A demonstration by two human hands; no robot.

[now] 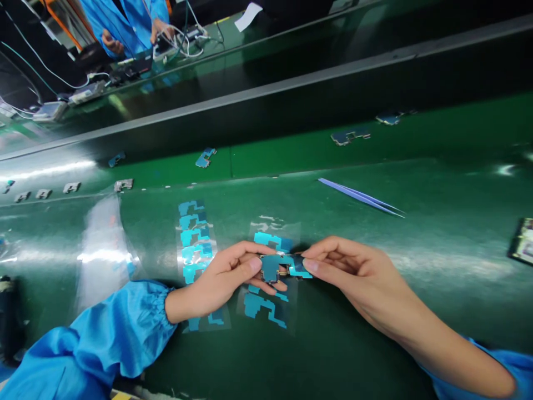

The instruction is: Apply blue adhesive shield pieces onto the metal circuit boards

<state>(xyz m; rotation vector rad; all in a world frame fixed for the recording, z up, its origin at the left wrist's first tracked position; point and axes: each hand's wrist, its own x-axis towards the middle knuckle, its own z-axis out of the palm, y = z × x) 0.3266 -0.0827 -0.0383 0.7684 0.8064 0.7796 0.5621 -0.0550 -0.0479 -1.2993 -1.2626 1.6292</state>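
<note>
Between my two hands is a small circuit board (pixel 271 268) with a blue film on its top face. My left hand (pixel 233 272) grips its left end, thumb on top and fingers beneath. At the right end, the thumb and forefinger of my right hand (pixel 345 264) pinch the board or its film; which of the two I cannot tell. Directly below lies a clear sheet of blue die-cut stickers (pixel 260 306), partly covered by my hands and the board. Another sticker sheet (pixel 194 236) lies to the left, partly behind my left hand.
Purple tweezers (pixel 360 195) lie right of centre. A clear plastic bag (pixel 104 250) is at the left. Several boards lie along the back, one (pixel 350 137) on the green strip. A dark device (pixel 522 241) sits at the right edge. Across the bench, a person in a blue sleeve (pixel 125 25) handles cables.
</note>
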